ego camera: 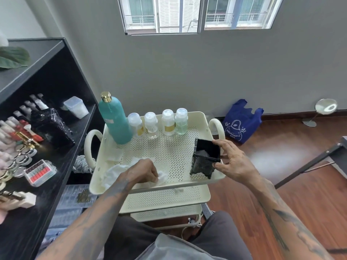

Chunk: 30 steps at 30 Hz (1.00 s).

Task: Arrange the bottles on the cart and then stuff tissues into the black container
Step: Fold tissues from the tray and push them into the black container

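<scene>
My right hand (233, 160) has a firm grip on the black container (205, 159), standing at the cart tray's (169, 152) right edge. My left hand (142, 171) pinches a tissue (162, 176) near the front rim. Five bottles (151, 124) line the back.

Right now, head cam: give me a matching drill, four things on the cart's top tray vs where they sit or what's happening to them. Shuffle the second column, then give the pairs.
Things
1. teal bottle
2. black container
3. tissue
4. four small clear bottles

Places or states
A. pinched by the left hand near the tray's front edge
B. standing in a row along the back of the tray
C. held steady by the right hand at the right side
D. upright in the back left corner, gold cap on

Pairs: 1-D, 2-C, 3-A, 4-B
</scene>
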Available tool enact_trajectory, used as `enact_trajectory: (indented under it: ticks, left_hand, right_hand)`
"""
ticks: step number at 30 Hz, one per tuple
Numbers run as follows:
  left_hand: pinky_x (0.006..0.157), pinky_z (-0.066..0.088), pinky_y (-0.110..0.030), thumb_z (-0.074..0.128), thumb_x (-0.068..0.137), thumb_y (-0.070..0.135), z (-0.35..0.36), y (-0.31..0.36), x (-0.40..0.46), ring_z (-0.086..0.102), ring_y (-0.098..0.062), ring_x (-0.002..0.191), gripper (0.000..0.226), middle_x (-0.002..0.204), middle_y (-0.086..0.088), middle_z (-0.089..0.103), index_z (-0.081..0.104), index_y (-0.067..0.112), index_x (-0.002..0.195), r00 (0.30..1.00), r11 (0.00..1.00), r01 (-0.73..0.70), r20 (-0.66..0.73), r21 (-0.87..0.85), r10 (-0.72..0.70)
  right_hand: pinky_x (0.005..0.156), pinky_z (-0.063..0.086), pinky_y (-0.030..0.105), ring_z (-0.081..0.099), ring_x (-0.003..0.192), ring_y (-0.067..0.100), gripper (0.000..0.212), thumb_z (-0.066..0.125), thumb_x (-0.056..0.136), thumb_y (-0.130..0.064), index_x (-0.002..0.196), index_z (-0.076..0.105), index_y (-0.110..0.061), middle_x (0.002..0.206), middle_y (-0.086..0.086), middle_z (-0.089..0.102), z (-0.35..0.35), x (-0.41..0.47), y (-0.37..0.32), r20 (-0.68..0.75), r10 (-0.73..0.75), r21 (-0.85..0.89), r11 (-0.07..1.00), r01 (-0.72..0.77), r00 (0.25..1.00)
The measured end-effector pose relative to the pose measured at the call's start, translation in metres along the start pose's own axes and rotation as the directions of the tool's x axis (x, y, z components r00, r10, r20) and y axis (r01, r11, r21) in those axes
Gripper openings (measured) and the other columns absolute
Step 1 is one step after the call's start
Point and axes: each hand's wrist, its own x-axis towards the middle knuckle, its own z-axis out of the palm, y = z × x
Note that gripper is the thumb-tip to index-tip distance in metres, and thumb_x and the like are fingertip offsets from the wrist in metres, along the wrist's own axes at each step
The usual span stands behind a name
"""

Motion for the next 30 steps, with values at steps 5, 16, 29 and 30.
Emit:
enact_trajectory:
  ticks: [5,16,29,30]
  left_hand:
    - [0.069,0.056,-0.029,0.063,0.086,0.012,0.005,-0.002,-0.011,0.065,-0.012,0.079,0.016,0.099,-0.002,0.074,0.075,0.013,0.096,0.990,0.999,-0.039,-0.138,-0.029,0.035]
    - [0.059,0.050,-0.027,0.072,0.085,0.043,0.011,-0.010,-0.023,0.064,-0.014,0.068,0.026,0.076,-0.001,0.071,0.070,0.017,0.081,0.892,0.877,-0.109,-0.435,-0.468,-0.121]
    - [0.070,0.050,-0.022,0.076,0.084,0.017,-0.055,0.132,-0.051,0.064,-0.013,0.084,0.007,0.094,0.003,0.072,0.077,0.015,0.090,0.366,0.748,-0.644,-0.794,0.160,0.485]
    - [0.069,0.051,-0.026,0.074,0.085,0.013,-0.052,0.146,-0.049,0.064,-0.016,0.083,0.005,0.092,0.000,0.072,0.077,0.012,0.089,0.300,0.706,-0.609,-0.720,0.360,0.626]
  right_hand:
    - [0.087,0.049,0.021,0.059,0.087,-0.002,0.069,0.070,0.078,-0.012,0.138,0.043,-0.036,0.131,-0.025,0.037,0.000,-0.001,0.003,-0.017,0.000,-0.017,1.000,0.000,1.000]
    - [0.100,0.050,0.033,0.060,0.106,0.009,0.071,0.069,0.076,-0.013,0.140,0.043,-0.034,0.142,-0.017,0.039,0.007,0.002,0.009,-0.022,-0.019,0.011,1.000,0.019,1.000]
    - [0.100,0.049,0.038,0.059,0.114,0.013,0.083,0.070,0.075,-0.017,0.145,0.031,-0.037,0.149,-0.014,0.038,0.008,-0.001,0.005,-0.042,0.032,0.097,0.995,-0.028,0.999]
    - [0.102,0.048,0.040,0.057,0.117,0.015,0.082,0.071,0.075,-0.016,0.145,0.032,-0.035,0.149,-0.012,0.038,0.007,0.000,0.005,-0.039,0.031,0.086,0.996,-0.027,0.999]
